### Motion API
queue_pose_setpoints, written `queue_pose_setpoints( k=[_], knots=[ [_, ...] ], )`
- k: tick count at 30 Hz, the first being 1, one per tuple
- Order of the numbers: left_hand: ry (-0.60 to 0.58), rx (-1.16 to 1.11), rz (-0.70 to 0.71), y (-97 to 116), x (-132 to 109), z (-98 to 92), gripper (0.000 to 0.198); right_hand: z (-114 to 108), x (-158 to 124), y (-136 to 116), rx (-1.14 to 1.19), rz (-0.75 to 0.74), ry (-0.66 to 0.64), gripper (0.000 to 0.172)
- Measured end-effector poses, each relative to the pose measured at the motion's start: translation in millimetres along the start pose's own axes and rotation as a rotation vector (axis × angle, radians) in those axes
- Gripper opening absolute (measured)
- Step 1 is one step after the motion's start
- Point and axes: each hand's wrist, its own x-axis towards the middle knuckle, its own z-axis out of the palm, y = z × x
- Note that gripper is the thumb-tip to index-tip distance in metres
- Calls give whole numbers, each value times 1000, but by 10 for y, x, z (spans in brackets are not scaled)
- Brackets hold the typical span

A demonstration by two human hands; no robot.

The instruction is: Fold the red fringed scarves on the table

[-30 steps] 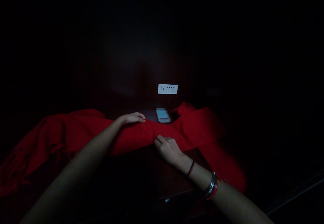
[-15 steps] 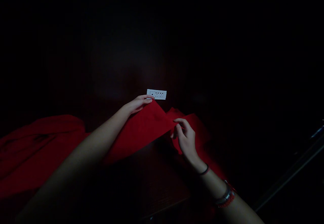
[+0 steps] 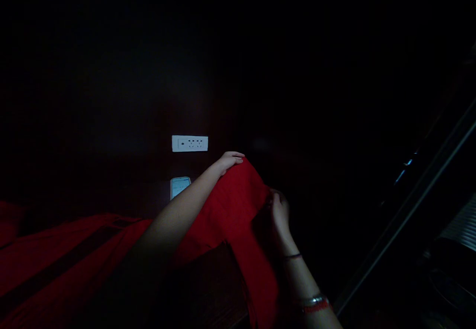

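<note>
A long piece of red cloth (image 3: 238,195) hangs between my hands, and its lower part drops over the front edge of a dark wooden surface (image 3: 211,284). At the cloth's upper edge, my left hand (image 3: 231,161) is closed on it, fingers over the top. My right hand (image 3: 279,210) grips the cloth's right edge, lower down and nearer to me. Shadow hides part of the right fingers. To the left, more of the red cloth (image 3: 89,240) lies in loose folds, partly behind my left forearm.
A phone with a lit screen (image 3: 180,186) lies behind my left forearm. Above it, a white socket panel (image 3: 190,143) is set in the dark wall. At right, a dark slanting rail (image 3: 401,220) runs past a ribbed grey thing (image 3: 463,225). Most of the surroundings are too dark to make out.
The view has swung right, so the socket panel appears farther left and the phone now shows. Both hands have carried the cloth rightward, and its part between them now hangs down more.
</note>
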Motion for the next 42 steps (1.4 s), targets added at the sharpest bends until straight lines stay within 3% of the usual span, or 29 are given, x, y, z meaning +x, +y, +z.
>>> queue_pose_setpoints(
  k=[4, 7, 12, 16, 23, 27, 33, 38, 42],
  knots=[
    [-18, 83, 10, -121, 188, 179, 30, 9, -63, 34, -307, -158, -21, 29],
    [-32, 181, -4, -296, 266, 226, 29, 22, -129, 61, -543, -265, -81, 38],
    [-28, 298, 41, -562, 298, 210, 31, 19, -209, 53, -870, -227, -150, 44],
    [-19, 322, 73, -578, 254, 175, 34, 17, -226, -31, -833, -247, -126, 42],
    [-91, 269, 74, -386, 217, 237, 46, -4, -121, -53, -593, -301, -51, 37],
    [-106, 257, 127, -337, 255, 258, 40, -49, -164, -74, -644, -293, -81, 38],
    [-116, 358, 123, -497, 334, 289, 36, -67, -318, -130, -1027, -207, -209, 34],
    [-59, 649, 302, -525, 243, 335, 41, -35, -369, -279, -1178, -351, -217, 34],
    [84, 836, 390, -477, -19, 264, 49, 61, -414, -292, -1075, -520, -432, 38]
  ],
)
